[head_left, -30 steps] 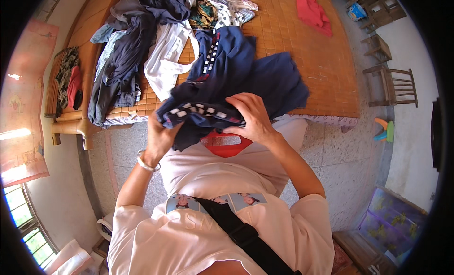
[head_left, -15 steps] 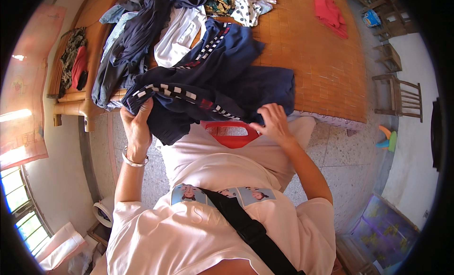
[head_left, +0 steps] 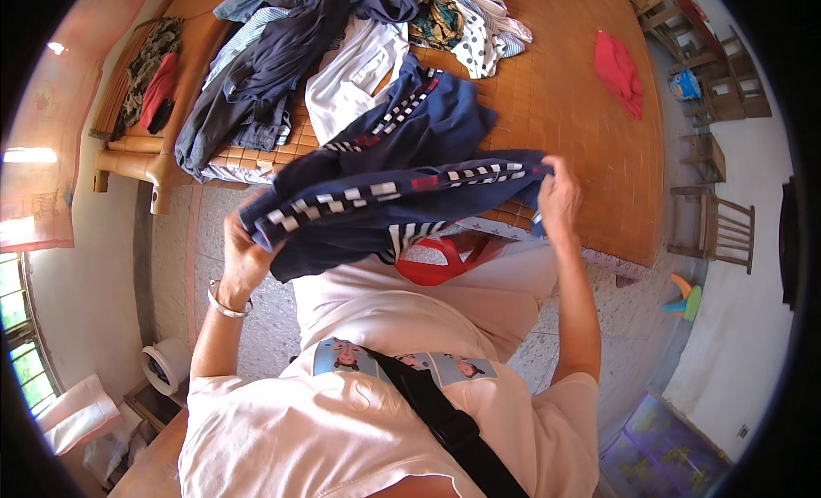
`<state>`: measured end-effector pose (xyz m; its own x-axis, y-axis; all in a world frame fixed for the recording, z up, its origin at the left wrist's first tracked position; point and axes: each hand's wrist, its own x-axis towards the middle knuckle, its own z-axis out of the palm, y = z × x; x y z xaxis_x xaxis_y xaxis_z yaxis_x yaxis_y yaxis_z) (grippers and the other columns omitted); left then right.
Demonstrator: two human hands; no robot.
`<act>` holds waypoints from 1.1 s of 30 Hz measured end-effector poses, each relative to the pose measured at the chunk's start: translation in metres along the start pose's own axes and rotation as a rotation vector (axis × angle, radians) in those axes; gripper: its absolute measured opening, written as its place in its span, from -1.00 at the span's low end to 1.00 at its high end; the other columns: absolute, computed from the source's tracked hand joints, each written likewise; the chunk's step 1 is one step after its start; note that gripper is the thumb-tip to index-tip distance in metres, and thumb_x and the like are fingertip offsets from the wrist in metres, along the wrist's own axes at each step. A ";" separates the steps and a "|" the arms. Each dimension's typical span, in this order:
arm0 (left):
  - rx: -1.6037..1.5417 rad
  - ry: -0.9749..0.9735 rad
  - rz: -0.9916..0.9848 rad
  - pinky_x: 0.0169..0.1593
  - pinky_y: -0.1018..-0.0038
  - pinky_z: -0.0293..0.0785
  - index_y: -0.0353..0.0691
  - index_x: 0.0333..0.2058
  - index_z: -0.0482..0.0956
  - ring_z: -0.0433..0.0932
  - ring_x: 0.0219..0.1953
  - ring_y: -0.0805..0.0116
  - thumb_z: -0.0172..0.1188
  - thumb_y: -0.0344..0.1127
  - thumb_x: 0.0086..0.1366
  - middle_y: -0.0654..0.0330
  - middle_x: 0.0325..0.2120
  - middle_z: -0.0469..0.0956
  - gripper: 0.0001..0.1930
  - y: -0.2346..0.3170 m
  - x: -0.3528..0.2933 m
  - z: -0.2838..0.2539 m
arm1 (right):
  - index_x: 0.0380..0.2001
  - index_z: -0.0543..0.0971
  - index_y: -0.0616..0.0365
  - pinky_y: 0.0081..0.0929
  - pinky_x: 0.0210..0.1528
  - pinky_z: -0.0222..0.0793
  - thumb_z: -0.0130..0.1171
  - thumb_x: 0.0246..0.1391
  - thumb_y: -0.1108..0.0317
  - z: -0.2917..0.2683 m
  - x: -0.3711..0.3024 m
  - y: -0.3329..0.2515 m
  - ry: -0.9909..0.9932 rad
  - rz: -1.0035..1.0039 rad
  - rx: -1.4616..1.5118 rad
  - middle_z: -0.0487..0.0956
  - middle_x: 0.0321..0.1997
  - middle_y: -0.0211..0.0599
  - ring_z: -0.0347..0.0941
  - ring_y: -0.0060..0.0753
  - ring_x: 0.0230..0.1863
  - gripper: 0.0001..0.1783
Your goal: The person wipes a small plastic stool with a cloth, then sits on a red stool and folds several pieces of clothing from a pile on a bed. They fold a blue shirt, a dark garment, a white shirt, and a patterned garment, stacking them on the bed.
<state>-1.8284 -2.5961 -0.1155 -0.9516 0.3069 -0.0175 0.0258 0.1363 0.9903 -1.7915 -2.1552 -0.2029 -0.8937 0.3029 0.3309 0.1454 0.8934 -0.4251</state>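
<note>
Since the earlier frame the right hand (head_left: 560,197) has swung outward to the right, drawing the trim of the navy garment (head_left: 363,203) from a sagging curve into a nearly straight band. The garment spans the near edge of the bed (head_left: 556,96), partly lying on it and partly hanging before it. It is dark blue, with a black-and-white checked band broken by dark red blocks; striped fabric shows beneath.

The left hand (head_left: 246,254) has a closed grip around one bunched end of the band; the right grip pinches the other end tightly.

The cloth is soft and creased. The bed's surface is a mat of small, glossy brown tiles. A crumpled white garment (head_left: 351,79) touches the navy one, and a red cloth (head_left: 617,70) lies near the bed's right edge.
</note>
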 end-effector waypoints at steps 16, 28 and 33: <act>0.321 -0.272 0.089 -0.32 0.49 0.45 -0.25 -0.35 0.57 0.60 -0.43 0.25 0.31 -0.48 -0.08 0.12 -0.49 0.59 -0.76 -0.021 -0.047 -0.007 | 0.16 0.26 -0.05 -0.16 0.22 0.02 0.38 -0.21 0.26 0.178 0.148 -0.094 -0.501 -0.353 -0.100 0.35 0.15 -0.35 0.18 -0.16 0.20 -0.20; 0.257 0.234 0.334 -0.07 0.40 0.44 -0.29 -0.28 0.55 0.54 -0.15 0.26 0.36 -0.36 -0.05 0.11 -0.24 0.57 -0.68 -0.047 -0.060 -0.083 | -0.25 0.56 0.23 -0.55 -0.17 0.36 0.30 -0.17 0.44 0.093 0.148 -0.039 -0.675 -0.098 0.580 0.59 -0.33 -0.45 0.43 -0.59 -0.32 -0.68; 0.301 0.247 0.329 -0.05 0.49 0.38 -0.37 -0.25 0.55 0.49 -0.18 0.39 0.32 -0.03 0.06 0.17 -0.23 0.52 -0.52 -0.015 -0.015 -0.100 | -0.15 0.50 0.21 -0.64 -0.18 0.38 0.30 -0.12 0.55 -0.011 0.131 0.000 -0.604 0.051 0.795 0.58 -0.27 -0.43 0.45 -0.64 -0.27 -0.62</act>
<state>-1.8448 -2.6970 -0.1164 -0.9214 0.1524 0.3576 0.3887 0.3465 0.8537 -1.9041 -2.1116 -0.1503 -0.9923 -0.0821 -0.0932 0.0605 0.3357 -0.9400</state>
